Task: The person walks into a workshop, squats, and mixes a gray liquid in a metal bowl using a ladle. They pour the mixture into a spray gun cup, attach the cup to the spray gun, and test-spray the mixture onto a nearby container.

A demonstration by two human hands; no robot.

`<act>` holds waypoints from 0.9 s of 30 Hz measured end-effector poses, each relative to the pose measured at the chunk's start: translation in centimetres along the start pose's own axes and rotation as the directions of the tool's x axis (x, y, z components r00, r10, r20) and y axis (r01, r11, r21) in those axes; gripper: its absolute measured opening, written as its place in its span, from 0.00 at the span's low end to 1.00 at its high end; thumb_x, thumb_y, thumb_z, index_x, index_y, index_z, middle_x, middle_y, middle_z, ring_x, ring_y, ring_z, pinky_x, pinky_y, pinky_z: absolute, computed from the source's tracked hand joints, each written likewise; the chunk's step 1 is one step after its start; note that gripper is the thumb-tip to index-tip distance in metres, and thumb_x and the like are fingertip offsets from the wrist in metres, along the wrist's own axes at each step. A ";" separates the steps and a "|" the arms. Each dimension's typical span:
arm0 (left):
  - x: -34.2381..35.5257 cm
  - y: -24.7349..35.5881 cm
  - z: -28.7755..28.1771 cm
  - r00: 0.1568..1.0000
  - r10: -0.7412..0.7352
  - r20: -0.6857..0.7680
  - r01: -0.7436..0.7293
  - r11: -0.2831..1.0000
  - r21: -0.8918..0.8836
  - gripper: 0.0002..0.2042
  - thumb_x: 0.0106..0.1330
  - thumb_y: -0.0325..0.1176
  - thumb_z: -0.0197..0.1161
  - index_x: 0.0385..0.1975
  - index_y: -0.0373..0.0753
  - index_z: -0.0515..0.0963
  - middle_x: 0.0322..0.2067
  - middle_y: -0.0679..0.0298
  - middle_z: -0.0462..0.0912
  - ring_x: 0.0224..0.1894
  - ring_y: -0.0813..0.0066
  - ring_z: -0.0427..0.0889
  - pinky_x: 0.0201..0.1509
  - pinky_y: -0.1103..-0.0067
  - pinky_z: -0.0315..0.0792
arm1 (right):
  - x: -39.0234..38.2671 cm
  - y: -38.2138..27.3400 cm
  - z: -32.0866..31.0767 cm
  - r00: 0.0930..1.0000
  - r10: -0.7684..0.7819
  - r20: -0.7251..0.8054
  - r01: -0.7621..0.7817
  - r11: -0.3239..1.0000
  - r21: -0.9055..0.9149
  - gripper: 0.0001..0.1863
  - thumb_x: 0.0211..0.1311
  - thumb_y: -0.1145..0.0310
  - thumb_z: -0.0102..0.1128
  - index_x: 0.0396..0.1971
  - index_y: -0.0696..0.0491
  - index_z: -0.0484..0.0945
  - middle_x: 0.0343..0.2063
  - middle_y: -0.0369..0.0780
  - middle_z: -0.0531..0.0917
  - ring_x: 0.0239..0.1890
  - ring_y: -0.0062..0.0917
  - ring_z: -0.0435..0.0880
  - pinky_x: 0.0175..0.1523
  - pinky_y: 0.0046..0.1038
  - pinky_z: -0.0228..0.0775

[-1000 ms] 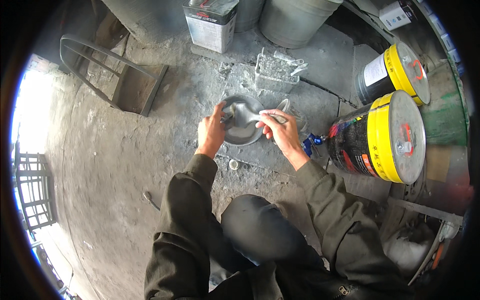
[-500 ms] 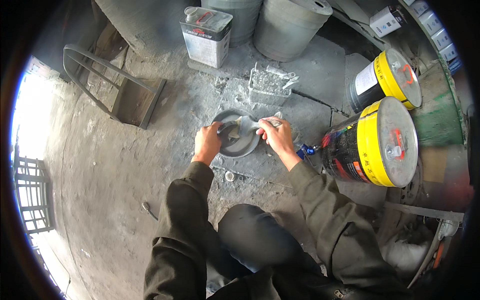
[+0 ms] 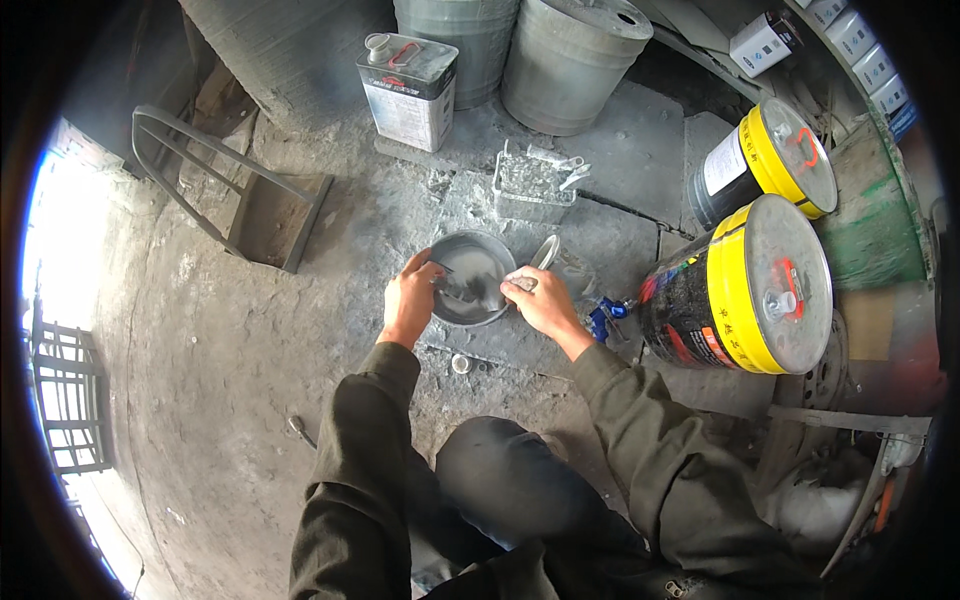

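A round grey bowl with pale grey-white material inside stands on the dusty ground before me. At the bowl's left rim, my left hand is closed, fingers bent over the edge; a dark thin piece shows by the fingertips, but I cannot make out its kind. My right hand grips a short, pale-handled tool at the right rim. Its dark working end reaches into the bowl and is partly blurred. Just beyond the right hand lies a pale ring-shaped item beside crumpled clear material.
A tray of rubble-like bits and tools sits beyond the bowl, near a rectangular can and metal buckets. Yellow-and-black drums stand right, beside a blue object. A metal-framed carrier lies left; a small white cap is nearer.
The right hand has lowered slightly, and the tool's broad pale end, raised across the bowl before, now points down inside. The left hand has shifted slightly, its fingers now over the rim.
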State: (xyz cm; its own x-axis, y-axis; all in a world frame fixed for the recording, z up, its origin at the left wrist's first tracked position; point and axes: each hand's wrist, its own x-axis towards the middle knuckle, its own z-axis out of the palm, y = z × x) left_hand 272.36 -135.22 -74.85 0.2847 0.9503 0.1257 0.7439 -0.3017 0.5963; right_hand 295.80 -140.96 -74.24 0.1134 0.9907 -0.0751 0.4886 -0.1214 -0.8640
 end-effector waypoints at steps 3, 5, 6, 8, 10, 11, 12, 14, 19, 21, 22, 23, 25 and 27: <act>-0.4 -1.1 0.0 0.999 0.031 0.012 -0.030 0.996 -0.079 0.17 0.51 0.16 0.60 0.39 0.43 0.83 0.59 0.55 0.78 0.51 0.54 0.84 0.51 0.68 0.79 | -0.3 -0.6 0.9 0.996 -0.084 -0.024 0.083 0.996 -0.042 0.13 0.61 0.60 0.66 0.35 0.55 0.84 0.24 0.38 0.87 0.23 0.20 0.84 0.31 0.26 0.73; -0.2 -2.0 0.7 0.992 0.122 0.024 -0.115 0.975 -0.191 0.20 0.49 0.16 0.61 0.42 0.43 0.83 0.62 0.54 0.75 0.52 0.56 0.84 0.51 0.68 0.79 | -0.4 -1.2 1.0 0.999 0.014 0.042 -0.015 0.999 0.034 0.14 0.60 0.58 0.66 0.34 0.55 0.84 0.29 0.42 0.87 0.32 0.33 0.86 0.37 0.33 0.75; -0.2 -1.3 0.9 0.995 0.060 0.078 -0.037 0.962 -0.269 0.23 0.49 0.15 0.63 0.46 0.43 0.81 0.63 0.54 0.73 0.56 0.56 0.81 0.53 0.69 0.78 | -0.4 -1.2 0.8 0.995 0.066 0.071 -0.071 0.995 0.063 0.15 0.59 0.56 0.66 0.34 0.54 0.84 0.31 0.44 0.87 0.37 0.39 0.87 0.41 0.36 0.76; -1.0 0.7 1.0 0.979 -0.056 0.196 0.131 0.908 -0.397 0.29 0.48 0.15 0.66 0.54 0.43 0.78 0.66 0.56 0.70 0.63 0.56 0.76 0.59 0.71 0.77 | -0.5 -1.0 1.0 0.996 0.077 0.053 -0.081 0.994 0.070 0.15 0.59 0.57 0.66 0.34 0.55 0.84 0.30 0.44 0.87 0.36 0.39 0.87 0.40 0.35 0.76; -1.2 0.0 2.1 0.993 -0.066 0.102 0.102 0.908 -0.406 0.32 0.45 0.19 0.71 0.55 0.41 0.75 0.64 0.54 0.70 0.52 0.58 0.81 0.49 0.69 0.78 | -0.6 -0.9 1.0 0.994 0.081 0.073 -0.089 0.990 0.114 0.14 0.59 0.58 0.66 0.34 0.55 0.84 0.30 0.44 0.87 0.36 0.39 0.88 0.40 0.35 0.76; -1.3 -0.2 2.1 0.985 -0.130 0.113 0.164 0.906 -0.389 0.32 0.45 0.19 0.72 0.55 0.41 0.74 0.62 0.54 0.72 0.52 0.58 0.81 0.49 0.69 0.78 | -0.7 -1.1 0.9 0.991 0.083 0.105 -0.098 0.984 0.149 0.14 0.59 0.59 0.66 0.34 0.55 0.84 0.30 0.44 0.87 0.36 0.39 0.88 0.40 0.34 0.76; -1.4 -0.3 2.2 0.974 -0.193 0.123 0.225 0.900 -0.372 0.32 0.45 0.19 0.72 0.55 0.40 0.74 0.60 0.54 0.74 0.52 0.58 0.80 0.49 0.69 0.77 | -0.7 -1.4 0.7 0.987 0.084 0.137 -0.109 0.977 0.184 0.14 0.59 0.59 0.66 0.35 0.56 0.84 0.30 0.44 0.87 0.35 0.39 0.88 0.40 0.34 0.77; -1.4 -0.6 2.2 0.982 -0.188 0.031 0.190 0.951 -0.244 0.28 0.48 0.20 0.71 0.53 0.40 0.76 0.44 0.56 0.82 0.42 0.61 0.84 0.44 0.71 0.78 | -0.9 -1.9 0.5 0.970 0.118 0.212 -0.177 0.942 0.286 0.13 0.59 0.60 0.66 0.35 0.55 0.84 0.30 0.44 0.87 0.35 0.38 0.88 0.40 0.34 0.77; -0.6 -0.5 2.4 0.994 -0.110 -0.003 0.110 0.992 0.059 0.22 0.54 0.27 0.68 0.52 0.41 0.76 0.36 0.56 0.84 0.33 0.56 0.85 0.40 0.67 0.79 | -0.6 -2.2 0.8 0.990 -0.105 0.095 0.114 0.989 -0.095 0.10 0.61 0.61 0.65 0.38 0.50 0.84 0.29 0.43 0.87 0.32 0.37 0.87 0.36 0.33 0.76; -0.1 -0.5 2.4 0.988 -0.124 0.090 0.104 0.973 0.204 0.25 0.56 0.31 0.67 0.56 0.44 0.72 0.41 0.53 0.82 0.37 0.47 0.84 0.42 0.60 0.79 | -1.1 -3.6 1.0 0.978 -0.192 0.086 0.207 0.949 -0.238 0.11 0.60 0.61 0.66 0.37 0.51 0.83 0.30 0.43 0.87 0.33 0.38 0.87 0.36 0.33 0.76; -0.3 -0.3 2.4 0.996 -0.057 0.076 0.045 0.987 0.154 0.27 0.56 0.30 0.66 0.58 0.45 0.70 0.42 0.52 0.82 0.39 0.46 0.84 0.44 0.59 0.78 | -1.4 -4.0 1.1 0.968 -0.236 0.087 0.251 0.918 -0.308 0.11 0.60 0.60 0.66 0.37 0.51 0.83 0.30 0.43 0.87 0.33 0.38 0.87 0.36 0.33 0.76; -0.4 0.8 2.1 0.998 0.013 0.061 -0.020 0.994 0.104 0.29 0.56 0.30 0.66 0.60 0.46 0.67 0.44 0.51 0.81 0.41 0.45 0.84 0.45 0.58 0.78 | -1.6 -3.3 1.5 0.962 -0.271 0.034 0.268 0.913 -0.309 0.11 0.61 0.59 0.67 0.37 0.50 0.82 0.30 0.43 0.87 0.34 0.40 0.87 0.36 0.33 0.76; -0.3 3.2 1.6 0.992 -0.029 0.121 0.033 0.999 -0.025 0.34 0.56 0.27 0.64 0.65 0.49 0.62 0.49 0.48 0.79 0.48 0.43 0.82 0.51 0.56 0.76 | -1.6 -2.1 1.2 0.990 -0.139 -0.015 0.132 0.968 -0.215 0.11 0.62 0.60 0.66 0.38 0.51 0.82 0.29 0.43 0.87 0.33 0.37 0.87 0.35 0.32 0.76; -0.3 2.0 1.7 0.988 -0.110 0.112 0.122 0.987 -0.106 0.35 0.55 0.24 0.63 0.65 0.48 0.61 0.48 0.49 0.80 0.48 0.43 0.82 0.51 0.57 0.76 | -1.0 -1.5 1.7 0.995 -0.074 -0.073 0.074 0.997 0.001 0.12 0.63 0.61 0.66 0.39 0.54 0.82 0.28 0.42 0.87 0.29 0.28 0.87 0.33 0.30 0.75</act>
State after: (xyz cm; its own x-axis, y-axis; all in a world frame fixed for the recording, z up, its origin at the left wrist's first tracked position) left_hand 274.76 -136.24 -75.01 0.2674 0.9631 -0.0301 0.7047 -0.1741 0.6878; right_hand 293.48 -141.68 -73.76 0.1397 0.9899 0.0257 0.4950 -0.0473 -0.8676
